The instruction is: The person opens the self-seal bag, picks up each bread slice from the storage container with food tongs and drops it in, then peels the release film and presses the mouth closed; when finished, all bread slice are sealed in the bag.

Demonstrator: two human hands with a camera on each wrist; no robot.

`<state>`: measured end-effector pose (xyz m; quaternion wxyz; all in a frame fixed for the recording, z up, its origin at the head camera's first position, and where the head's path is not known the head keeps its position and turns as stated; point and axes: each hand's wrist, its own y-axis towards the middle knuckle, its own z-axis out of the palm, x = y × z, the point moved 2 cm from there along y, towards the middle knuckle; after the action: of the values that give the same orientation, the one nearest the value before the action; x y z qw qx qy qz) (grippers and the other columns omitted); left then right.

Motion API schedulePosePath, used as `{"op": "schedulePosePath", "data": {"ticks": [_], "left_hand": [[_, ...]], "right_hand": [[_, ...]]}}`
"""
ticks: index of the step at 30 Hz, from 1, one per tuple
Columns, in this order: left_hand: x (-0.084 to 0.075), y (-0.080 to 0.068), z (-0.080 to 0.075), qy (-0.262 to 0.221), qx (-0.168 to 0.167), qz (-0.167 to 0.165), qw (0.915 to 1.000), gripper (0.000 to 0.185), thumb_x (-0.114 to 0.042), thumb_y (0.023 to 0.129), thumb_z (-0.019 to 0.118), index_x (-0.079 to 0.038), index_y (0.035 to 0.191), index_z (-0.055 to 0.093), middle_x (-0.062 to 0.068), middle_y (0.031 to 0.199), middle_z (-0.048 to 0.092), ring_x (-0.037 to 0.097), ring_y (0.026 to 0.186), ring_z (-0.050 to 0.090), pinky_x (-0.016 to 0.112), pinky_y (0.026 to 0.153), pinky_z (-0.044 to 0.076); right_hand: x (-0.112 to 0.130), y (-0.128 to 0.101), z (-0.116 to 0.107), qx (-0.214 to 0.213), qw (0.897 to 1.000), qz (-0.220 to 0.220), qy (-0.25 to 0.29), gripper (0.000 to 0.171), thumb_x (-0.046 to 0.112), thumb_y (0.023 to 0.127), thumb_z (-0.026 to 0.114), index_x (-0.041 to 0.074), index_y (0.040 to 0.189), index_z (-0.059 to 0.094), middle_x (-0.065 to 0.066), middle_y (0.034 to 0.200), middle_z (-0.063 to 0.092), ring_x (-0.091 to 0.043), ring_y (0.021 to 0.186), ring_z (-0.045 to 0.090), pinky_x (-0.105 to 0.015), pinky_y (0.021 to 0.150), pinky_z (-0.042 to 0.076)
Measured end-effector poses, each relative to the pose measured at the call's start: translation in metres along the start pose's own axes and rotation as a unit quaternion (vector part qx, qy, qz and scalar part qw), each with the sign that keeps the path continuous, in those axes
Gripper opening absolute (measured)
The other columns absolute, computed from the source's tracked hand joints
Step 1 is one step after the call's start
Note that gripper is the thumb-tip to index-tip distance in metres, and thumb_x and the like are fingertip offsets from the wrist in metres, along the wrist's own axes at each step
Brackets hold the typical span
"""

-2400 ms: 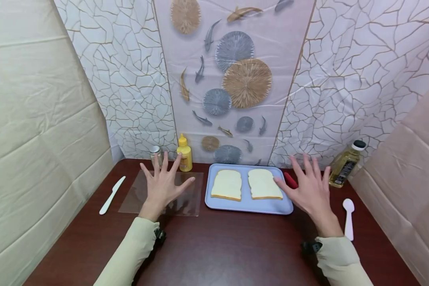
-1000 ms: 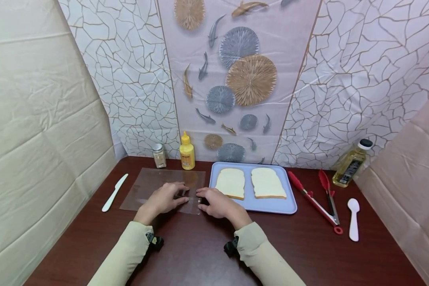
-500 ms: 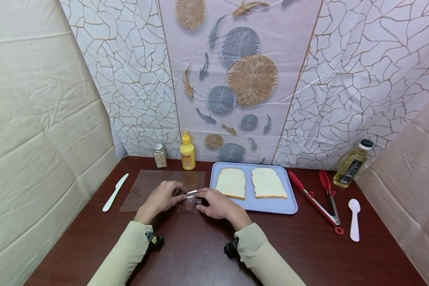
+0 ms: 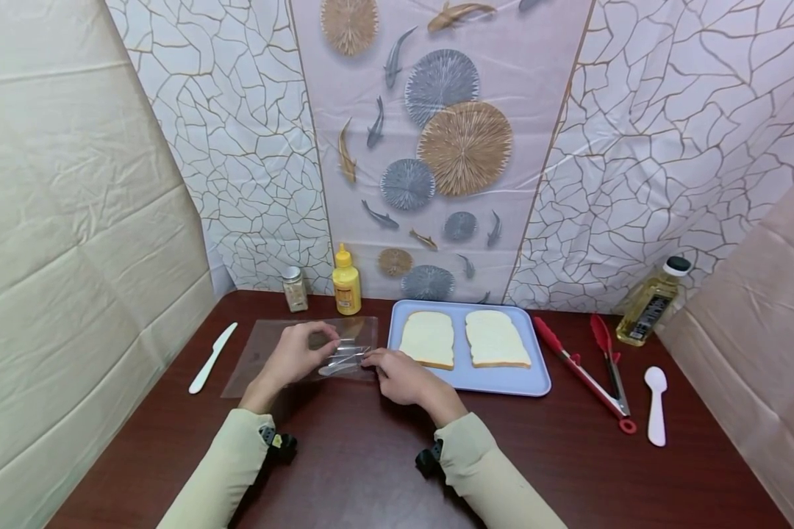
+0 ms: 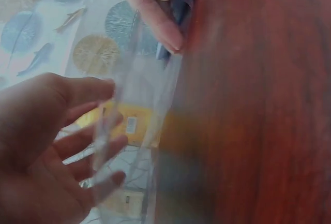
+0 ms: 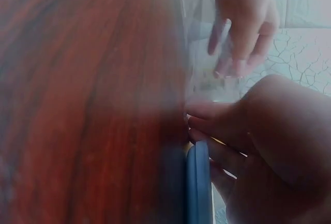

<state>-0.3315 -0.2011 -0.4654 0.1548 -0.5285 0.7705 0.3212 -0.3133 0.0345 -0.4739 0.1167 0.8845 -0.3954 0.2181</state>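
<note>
Both wrist views were blurred – the clear plastic sheet (image 4: 284, 351) showed there only as a pale, glassy band, and its raised edge (image 5: 135, 105) could not be traced exactly. In the head view the sheet's outline was faint against the dark wooden table (image 4: 384, 470), and part of it was hidden under the hands.

The left hand (image 4: 292, 356) had its fingers curled, pinching the sheet's right-hand portion and lifting it off the table; creases glinted at the fold. The right hand (image 4: 397, 375) lay low beside the blue tray (image 4: 503, 386), fingers (image 6: 207, 111) held together and bent, fingertips on the sheet's near right corner – whether pressing or pinching it could not be told.

The sheet lay left of the tray, in front of the bottles.

Count: one sheet; one tray; two bread slices (image 4: 427, 339) on the tray, side by side; one white knife (image 4: 212, 358); one white spoon (image 4: 653, 405); one pair of red tongs (image 4: 585, 367); one yellow squeeze bottle (image 4: 346, 286); one shaker jar (image 4: 295, 288); one oil bottle (image 4: 650, 303).
</note>
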Motion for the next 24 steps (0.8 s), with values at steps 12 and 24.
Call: {"op": "schedulePosePath", "data": {"ticks": [12,24], "left_hand": [[-0.003,0.003,-0.009,-0.030,-0.031,0.027,0.9987,0.008,-0.023,0.101,0.080,-0.021,0.108,0.079,0.004,0.117,0.082,0.029,0.116,0.075,0.057,0.102,0.058],[-0.008,0.004,-0.017,-0.067,-0.072,0.055,0.9937,0.008,-0.023,0.101,0.079,-0.020,0.109,0.080,-0.003,0.112,0.083,0.021,0.113,0.077,0.053,0.103,0.059]], "right_hand": [[0.001,-0.002,-0.004,-0.058,0.998,-0.007,-0.017,0.049,0.009,0.095,0.061,0.017,0.143,0.068,-0.003,0.147,0.067,-0.024,0.140,0.057,-0.050,0.119,0.046],[0.002,-0.003,0.003,0.007,0.998,0.017,-0.064,0.047,0.036,0.101,0.064,0.020,0.144,0.070,-0.001,0.160,0.060,-0.022,0.156,0.047,-0.060,0.135,0.018]]}}
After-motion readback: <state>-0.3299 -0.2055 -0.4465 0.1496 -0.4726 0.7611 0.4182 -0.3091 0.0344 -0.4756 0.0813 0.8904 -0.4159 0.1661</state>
